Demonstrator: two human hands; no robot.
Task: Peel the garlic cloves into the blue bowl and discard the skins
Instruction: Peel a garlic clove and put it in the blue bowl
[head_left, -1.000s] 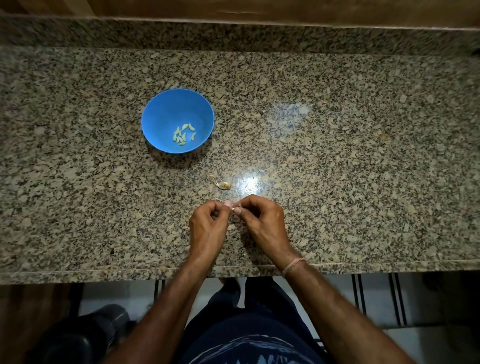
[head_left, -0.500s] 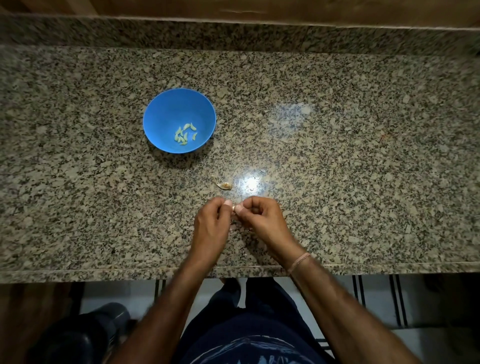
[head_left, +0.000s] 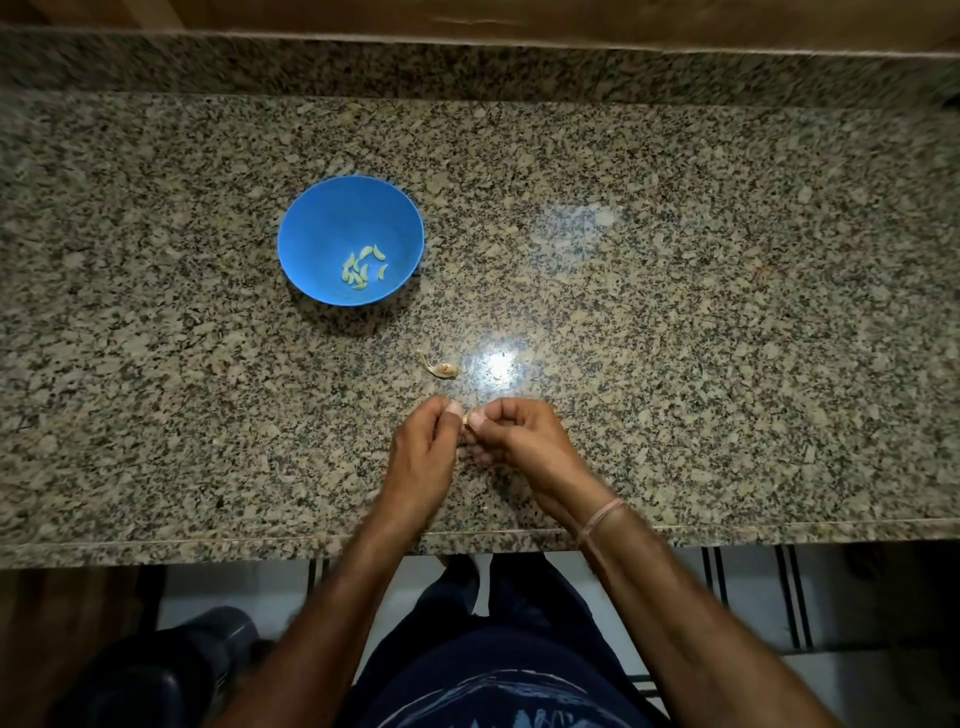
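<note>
Now | garlic clove (head_left: 466, 417) | pinched between left hand (head_left: 423, 457) and right hand (head_left: 519, 441)

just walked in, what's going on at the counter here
A person is peeling garlic at the counter. The left hand and right hand pinch a small clove between their fingertips, near the front edge; it is mostly hidden. The bowl, back and to the left, holds several peeled cloves. A skin scrap lies on the counter just beyond the hands.
</note>
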